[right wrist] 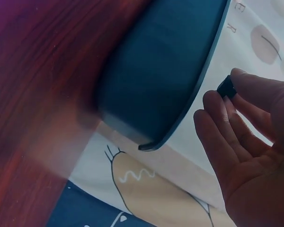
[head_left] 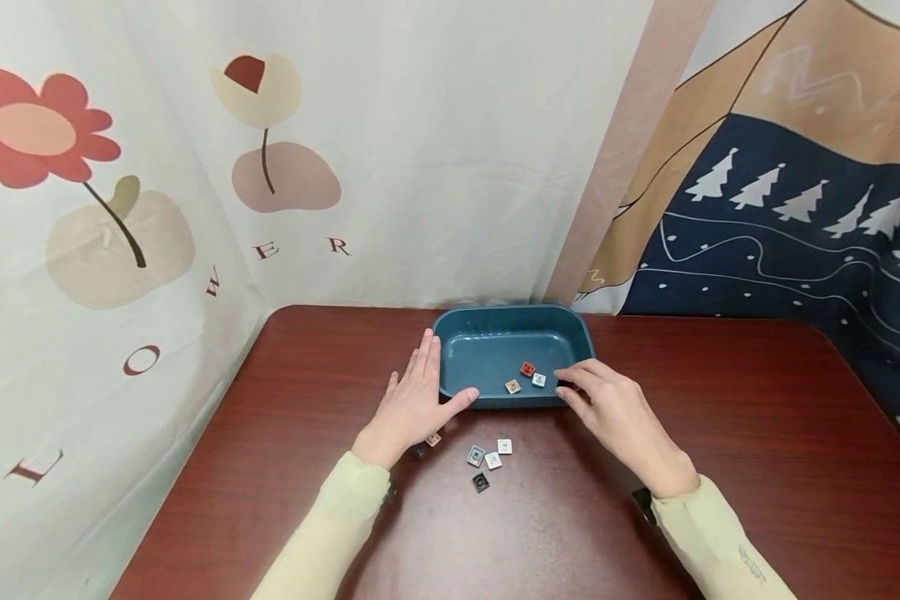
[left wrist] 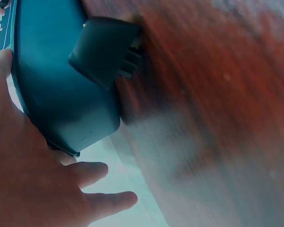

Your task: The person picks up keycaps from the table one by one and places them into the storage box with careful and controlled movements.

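My right hand [head_left: 618, 412] pinches a small dark keycap [right wrist: 226, 87] between thumb and fingertips, at the right front corner of the blue bin [head_left: 510, 314]. My left hand [head_left: 412, 404] lies with straight fingers along the bin's left side, its thumb at the front rim. Inside the bin are a red keycap [head_left: 527, 368], a white keycap [head_left: 539, 380] and a beige keycap [head_left: 513, 387]. On the table before it lie a grey keycap [head_left: 476, 455], white keycaps [head_left: 504, 447] and a black keycap [head_left: 481, 482].
By the left wrist, partly covered, are a beige keycap [head_left: 433, 439] and a dark keycap [head_left: 418, 451]. The reddish-brown table [head_left: 757, 433] reaches back to a printed curtain [head_left: 420, 167]. The bin stands close to the table's back edge.
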Demonstrator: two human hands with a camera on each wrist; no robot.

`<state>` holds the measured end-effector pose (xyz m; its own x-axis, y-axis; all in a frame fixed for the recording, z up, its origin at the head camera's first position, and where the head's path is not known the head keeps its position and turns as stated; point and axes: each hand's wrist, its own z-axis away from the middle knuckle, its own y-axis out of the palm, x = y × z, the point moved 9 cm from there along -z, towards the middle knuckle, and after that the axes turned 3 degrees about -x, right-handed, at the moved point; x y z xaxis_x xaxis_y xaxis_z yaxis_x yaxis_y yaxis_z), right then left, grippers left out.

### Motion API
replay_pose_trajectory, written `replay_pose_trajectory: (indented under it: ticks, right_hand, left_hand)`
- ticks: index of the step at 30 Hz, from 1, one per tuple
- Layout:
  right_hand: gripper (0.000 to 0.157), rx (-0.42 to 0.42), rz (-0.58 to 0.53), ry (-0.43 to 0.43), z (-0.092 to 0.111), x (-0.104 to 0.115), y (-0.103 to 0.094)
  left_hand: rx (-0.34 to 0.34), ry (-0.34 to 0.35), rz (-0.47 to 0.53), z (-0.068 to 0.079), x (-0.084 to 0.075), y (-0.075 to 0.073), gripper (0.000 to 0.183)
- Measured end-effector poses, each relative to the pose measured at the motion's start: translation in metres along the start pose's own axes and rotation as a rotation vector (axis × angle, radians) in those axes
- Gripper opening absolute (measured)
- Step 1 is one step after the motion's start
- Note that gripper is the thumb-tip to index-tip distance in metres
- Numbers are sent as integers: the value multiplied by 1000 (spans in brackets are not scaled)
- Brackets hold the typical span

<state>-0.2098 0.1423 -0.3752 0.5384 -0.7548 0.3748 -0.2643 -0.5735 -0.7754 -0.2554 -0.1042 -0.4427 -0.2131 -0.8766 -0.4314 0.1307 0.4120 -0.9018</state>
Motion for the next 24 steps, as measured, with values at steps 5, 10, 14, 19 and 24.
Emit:
replay_pose_trajectory:
  ticks: [5,10,14,19,24]
  right_hand:
    - [28,6,-17,22,-5,-6,3]
    - [24,-2,-22,27,-10,-11,6]
    - [24,-7,-25,36,-13,-14,7]
    - [24,3,-42,57,-16,-16,11]
    - [25,27,-55,88,-18,-18,18]
  left_hand:
    - [4,-9,-2,0,1,0,110]
    - [-6,-7,-7,-1,0,-2,109]
    - [-9,-5,-6,-2,-1,-3,109]
    - [1,-7,-5,-1,-1,-2,110]
    - [-4,-8,-3,1,-1,-2,109]
